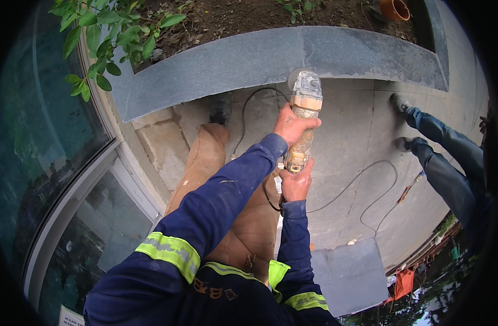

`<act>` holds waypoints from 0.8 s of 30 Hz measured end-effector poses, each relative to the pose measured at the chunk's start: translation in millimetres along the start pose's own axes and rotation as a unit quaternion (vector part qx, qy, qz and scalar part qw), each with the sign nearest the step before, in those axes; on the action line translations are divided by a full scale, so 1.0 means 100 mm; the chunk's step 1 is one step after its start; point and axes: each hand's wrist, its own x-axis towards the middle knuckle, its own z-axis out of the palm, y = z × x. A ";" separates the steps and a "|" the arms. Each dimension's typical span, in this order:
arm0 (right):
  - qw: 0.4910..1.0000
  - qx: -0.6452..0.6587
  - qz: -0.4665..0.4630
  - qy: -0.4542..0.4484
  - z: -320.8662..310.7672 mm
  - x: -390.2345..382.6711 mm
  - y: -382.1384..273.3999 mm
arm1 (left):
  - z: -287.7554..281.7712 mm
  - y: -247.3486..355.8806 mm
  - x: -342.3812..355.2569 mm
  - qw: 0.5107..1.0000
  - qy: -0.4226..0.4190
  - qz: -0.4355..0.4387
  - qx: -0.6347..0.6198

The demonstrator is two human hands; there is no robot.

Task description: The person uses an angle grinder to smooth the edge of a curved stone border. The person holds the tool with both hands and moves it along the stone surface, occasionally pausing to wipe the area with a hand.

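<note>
Both my hands hold a dusty yellow and grey angle grinder. My left hand is wrapped round its body just behind the head. At the rear end, my right hand grips the handle, near where the black cord leaves the tool. The grinder's round disc is at the inner edge of a grey stone slab that caps a planter wall. Whether the disc touches the stone or spins, I cannot tell.
Soil and a leafy plant lie beyond the slab, with an orange pot at far right. The cord loops over paving. Another person's legs stand at right. A glass door is at left; a loose grey slab lies behind.
</note>
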 end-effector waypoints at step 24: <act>1.000 -0.013 0.003 -0.019 -0.02 0.04 -0.09 | -0.02 0.05 0.03 1.000 0.020 0.008 0.004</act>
